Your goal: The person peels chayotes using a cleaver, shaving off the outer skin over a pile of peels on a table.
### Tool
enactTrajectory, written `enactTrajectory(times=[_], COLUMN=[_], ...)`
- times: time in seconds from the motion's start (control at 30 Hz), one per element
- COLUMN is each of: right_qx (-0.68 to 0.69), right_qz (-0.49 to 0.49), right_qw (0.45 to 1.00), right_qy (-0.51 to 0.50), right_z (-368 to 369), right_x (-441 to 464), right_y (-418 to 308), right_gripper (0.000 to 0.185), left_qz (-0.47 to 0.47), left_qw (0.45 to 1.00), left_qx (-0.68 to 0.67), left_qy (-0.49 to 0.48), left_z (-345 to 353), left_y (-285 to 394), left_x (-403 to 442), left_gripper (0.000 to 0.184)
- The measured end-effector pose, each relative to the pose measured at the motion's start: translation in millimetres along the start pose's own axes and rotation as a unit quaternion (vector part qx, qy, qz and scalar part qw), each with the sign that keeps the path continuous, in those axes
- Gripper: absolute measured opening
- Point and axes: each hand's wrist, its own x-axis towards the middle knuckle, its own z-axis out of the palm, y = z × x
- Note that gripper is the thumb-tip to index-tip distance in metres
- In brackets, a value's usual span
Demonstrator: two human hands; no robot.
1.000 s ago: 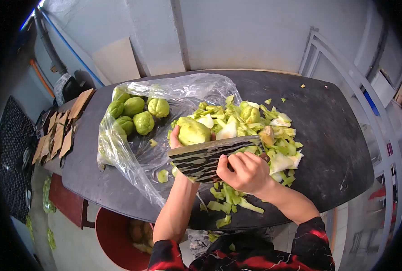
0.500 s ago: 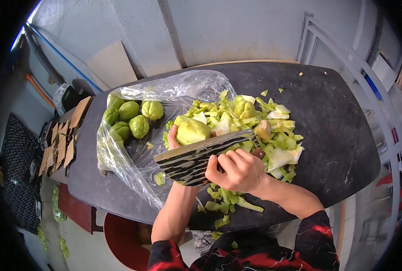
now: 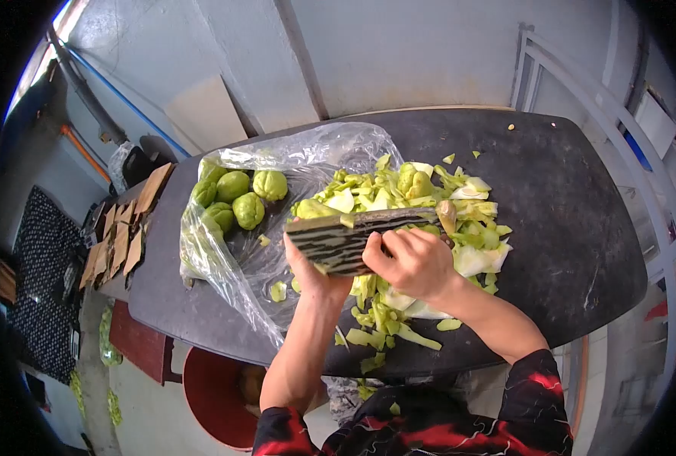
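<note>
So, right hand (image 3: pixel 418 262) curled round cleaver (image 3: pixel 329 249), left hand (image 3: pixel 317 280) cupping chayote (image 3: pixel 313 208).

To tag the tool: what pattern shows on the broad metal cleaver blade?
The broad metal cleaver blade shows wavy dark and pale stripes, seen in the head view.

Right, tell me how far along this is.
Partway, it seems. Done: a good deal of cutting, judging by the heaped green trimmings. In hand: the right hand holds the broad knife against a light-green chayote, which the left hand appears to steady behind the blade. Left, apparently: several whole chayotes on the clear plastic.
</note>
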Motion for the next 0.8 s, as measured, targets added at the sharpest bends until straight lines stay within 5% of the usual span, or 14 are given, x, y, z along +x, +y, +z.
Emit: enactTrajectory(times=[0.2, 0.33, 0.57, 0.63, 0.8], right_qx=[0.001, 0.0, -0.022, -0.012, 0.048], right_qz=[-0.039, -0.024, -0.01, 0.068, 0.049], right_qw=[0.999, 0.999, 1.0, 0.996, 0.997], right_qy=[0.02, 0.044, -0.016, -0.056, -0.032], right_z=[-27, -24, -6, 0, -6], right_x=[-2, -10, -36, -40, -36], right_y=[-14, -4, 16, 32, 18], right_gripper=[0.013, 0.014, 0.014, 0.009, 0.012], left_qz=[-0.119, -0.043, -0.092, -0.071, -0.117], left_qw=[0.983, 0.993, 0.99, 0.996, 0.991], left_qx=[-0.063, -0.084, -0.064, 0.03, 0.064], left_qy=[-0.124, -0.067, -0.084, 0.035, -0.024], left_z=[7, 14, 4, 8, -8], left_y=[-5, -29, -39, -34, -20], left_x=[12, 20, 26, 26, 25], left_gripper=[0.055, 0.049, 0.051, 0.055, 0.063])
